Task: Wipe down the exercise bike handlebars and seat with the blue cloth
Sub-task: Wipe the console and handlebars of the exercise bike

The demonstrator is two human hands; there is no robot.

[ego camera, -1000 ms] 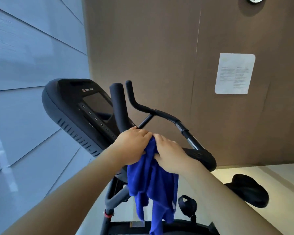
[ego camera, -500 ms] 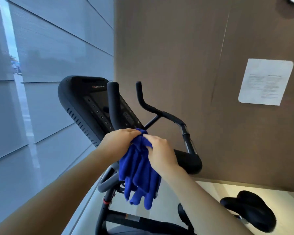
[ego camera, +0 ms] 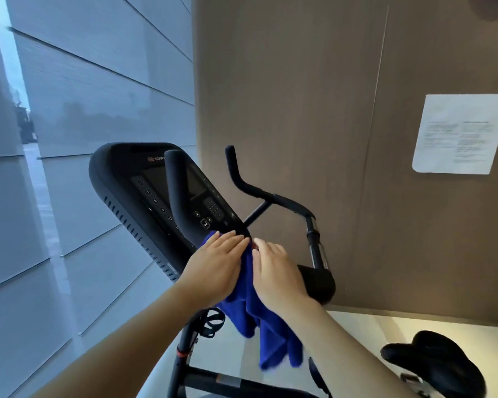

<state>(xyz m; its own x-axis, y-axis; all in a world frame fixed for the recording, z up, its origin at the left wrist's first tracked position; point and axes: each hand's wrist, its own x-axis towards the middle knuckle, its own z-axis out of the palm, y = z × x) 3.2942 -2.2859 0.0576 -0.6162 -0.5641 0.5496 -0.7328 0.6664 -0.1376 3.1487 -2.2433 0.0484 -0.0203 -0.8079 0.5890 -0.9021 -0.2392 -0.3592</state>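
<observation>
The blue cloth [ego camera: 259, 320] hangs over the middle of the black handlebars [ego camera: 273, 196], below the console. My left hand [ego camera: 216, 265] lies flat on the cloth's upper left part, fingers stretched toward the base of the near upright grip [ego camera: 176, 185]. My right hand [ego camera: 276, 271] presses the cloth from the right, beside the padded elbow rest [ego camera: 316, 280]. The cloth's lower ends dangle loose. The black seat [ego camera: 437, 360] sits at the lower right, untouched.
The black console [ego camera: 144, 191] with screen and buttons stands just behind my hands. A brown wall panel [ego camera: 299, 96] with a white paper notice [ego camera: 460, 133] is behind the bike. Grey panelled wall on the left. The bike frame [ego camera: 184, 351] runs below.
Both hands have opened from a bunched grip to flatter palms on the cloth and shifted slightly up toward the console. The cloth hangs longer. The camera has moved nearer.
</observation>
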